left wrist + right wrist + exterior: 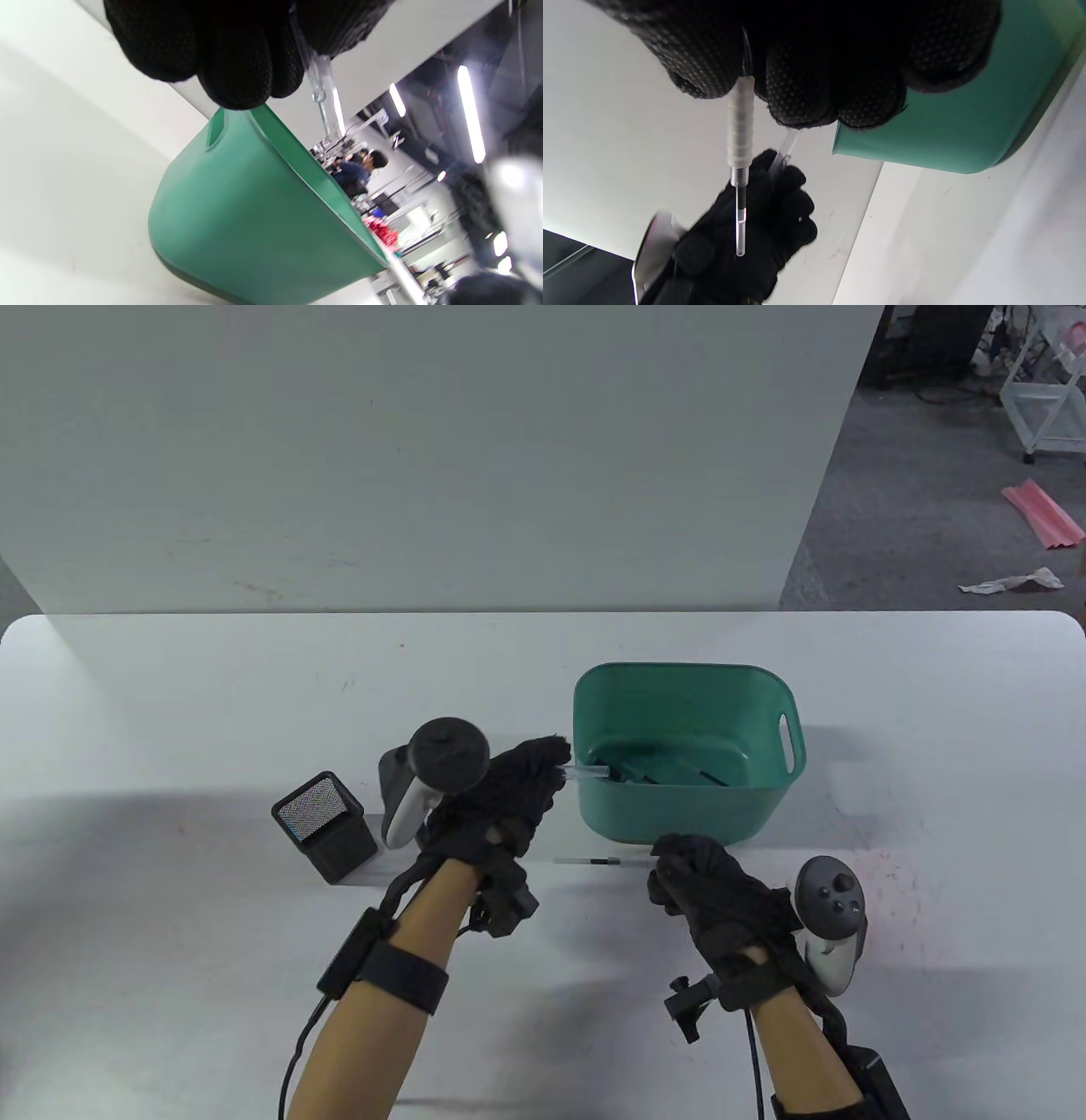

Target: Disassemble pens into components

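Pen mid-disassembly: left hand [517, 789] fingers pinching clear barrel [585, 771] over green bin [768, 683] rim; right hand [708, 891] fingers gripping refill with grip section [740, 127] above desk [170, 712]. Parts lying in bin; further separation likely remaining.

Bin [768, 704] contents too dark to identify; clear barrel's [322, 84] upper end hidden inside left-hand glove.

You have two gloved hands in view, the left hand [509, 797] and the right hand [708, 891]. One green bin [768, 814] sits right of centre, one black mesh cup [327, 824] at left, one clear barrel [587, 771], and one refill with grip [740, 165].
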`<state>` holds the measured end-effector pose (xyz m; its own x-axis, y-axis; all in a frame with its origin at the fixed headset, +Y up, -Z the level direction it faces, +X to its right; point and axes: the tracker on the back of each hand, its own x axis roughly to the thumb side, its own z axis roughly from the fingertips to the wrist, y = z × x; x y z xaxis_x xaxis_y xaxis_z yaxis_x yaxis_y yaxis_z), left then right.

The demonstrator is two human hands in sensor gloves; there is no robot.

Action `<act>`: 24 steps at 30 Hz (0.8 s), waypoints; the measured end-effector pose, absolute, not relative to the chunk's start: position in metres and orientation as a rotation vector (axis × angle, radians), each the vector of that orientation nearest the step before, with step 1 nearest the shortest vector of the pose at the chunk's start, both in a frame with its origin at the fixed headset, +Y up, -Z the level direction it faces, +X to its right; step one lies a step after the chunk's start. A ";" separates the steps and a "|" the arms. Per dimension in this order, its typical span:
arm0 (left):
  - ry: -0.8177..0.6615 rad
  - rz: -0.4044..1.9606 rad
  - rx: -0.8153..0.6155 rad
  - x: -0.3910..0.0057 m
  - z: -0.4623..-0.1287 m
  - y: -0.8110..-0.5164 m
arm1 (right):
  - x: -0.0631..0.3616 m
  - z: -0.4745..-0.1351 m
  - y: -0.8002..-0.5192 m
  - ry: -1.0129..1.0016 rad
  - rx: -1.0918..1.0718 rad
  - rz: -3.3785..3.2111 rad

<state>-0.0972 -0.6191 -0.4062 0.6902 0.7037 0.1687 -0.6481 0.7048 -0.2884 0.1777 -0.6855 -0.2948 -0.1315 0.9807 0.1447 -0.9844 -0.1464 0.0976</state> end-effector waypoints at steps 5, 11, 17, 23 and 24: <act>-0.332 0.628 -0.249 -0.074 -0.432 -0.612 | 0.181 -0.296 -0.687 -0.028 0.179 1.712; -0.395 0.599 -0.202 -0.085 -0.427 -0.614 | 0.185 -0.297 -0.689 -0.030 0.164 1.715; -0.491 0.648 -0.188 -0.113 -0.386 -0.618 | 0.183 -0.297 -0.688 -0.036 0.162 1.717; -0.511 0.674 -0.213 -0.132 -0.342 -0.629 | 0.175 -0.296 -0.692 -0.009 0.182 1.735; -0.505 0.675 -0.208 -0.133 -0.338 -0.631 | 0.174 -0.296 -0.692 -0.005 0.184 1.735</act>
